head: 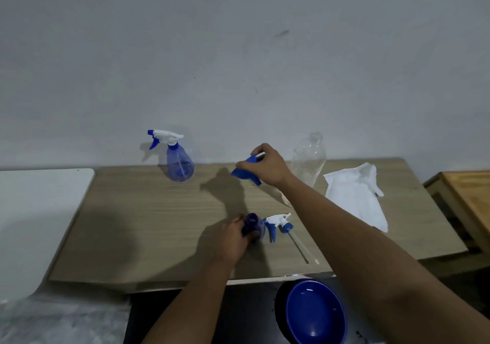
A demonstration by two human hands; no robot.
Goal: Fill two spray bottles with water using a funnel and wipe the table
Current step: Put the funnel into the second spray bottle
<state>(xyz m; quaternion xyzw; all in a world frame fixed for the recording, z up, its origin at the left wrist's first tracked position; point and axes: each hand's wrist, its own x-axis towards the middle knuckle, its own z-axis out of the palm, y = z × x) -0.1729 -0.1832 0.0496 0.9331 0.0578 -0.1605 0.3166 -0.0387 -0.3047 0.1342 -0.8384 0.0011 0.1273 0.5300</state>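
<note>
My left hand [234,235] grips an uncapped blue spray bottle [254,225] near the front of the wooden table [148,219]. Its white and blue trigger head [281,225] lies on the table just right of it, dip tube pointing toward me. My right hand [267,167] holds a blue funnel [245,171] in the air above the table's middle. A second blue spray bottle [179,162] with its trigger head on stands upright at the back left. A white cloth [356,194] lies crumpled at the right.
A clear empty plastic bottle [310,158] stands at the back beside my right wrist. A blue bowl [315,313] sits below the table's front edge on a dark surface. A white surface [34,211] adjoins the left, a wooden stool [466,200] the right.
</note>
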